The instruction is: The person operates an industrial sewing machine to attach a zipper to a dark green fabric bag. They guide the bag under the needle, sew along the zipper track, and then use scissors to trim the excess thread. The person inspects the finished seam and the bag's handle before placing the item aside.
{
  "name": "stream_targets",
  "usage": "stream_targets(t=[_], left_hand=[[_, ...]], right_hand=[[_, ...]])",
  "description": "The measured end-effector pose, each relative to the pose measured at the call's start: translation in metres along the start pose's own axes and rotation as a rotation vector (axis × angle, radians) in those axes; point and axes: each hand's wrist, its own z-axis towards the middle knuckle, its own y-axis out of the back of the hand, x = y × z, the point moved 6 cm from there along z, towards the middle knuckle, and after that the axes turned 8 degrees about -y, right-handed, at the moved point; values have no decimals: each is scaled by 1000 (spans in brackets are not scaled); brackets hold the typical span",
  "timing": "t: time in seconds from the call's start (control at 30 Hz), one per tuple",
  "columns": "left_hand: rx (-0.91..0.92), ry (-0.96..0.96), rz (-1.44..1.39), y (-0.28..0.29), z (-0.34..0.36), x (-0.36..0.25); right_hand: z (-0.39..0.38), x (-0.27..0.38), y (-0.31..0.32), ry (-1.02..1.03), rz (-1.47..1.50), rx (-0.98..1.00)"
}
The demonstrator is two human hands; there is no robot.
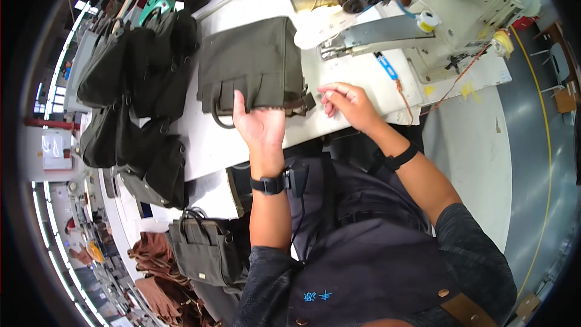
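An olive fabric bag (248,54) with a pleated front pocket, looped handle and brown zipper lies on the white work table (212,148). My left hand (260,127) is palm up at the bag's near edge, thumb raised, its fingers hidden inside or beneath the bag by the zipper. My right hand (344,103) is just right of the bag, near its strap tab (310,102), with fingers loosely curled and nothing seen in them. A sewing machine (460,18) stands at the back right, its metal arm (375,39) beyond my right hand.
Similar dark bags (142,72) are piled at the left. More bags (206,248) and brown fabric items (157,290) sit lower left. A blue-handled tool (385,65) lies below the machine's arm, and a thread spool (426,22) sits on it. An aisle with a yellow line runs at right.
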Motion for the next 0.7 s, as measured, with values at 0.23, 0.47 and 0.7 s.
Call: stream_targets(t=[0.23,0.47,0.7], left_hand=[[-51,118,82,34,-5,-4],[86,139,242,13,13,-7],[170,77,305,-50,62,-9]], right_hand=[[7,-19,-4,-6,58,71],[1,-1,1,-6,32,77],[-41,110,15,509,-581,-129]])
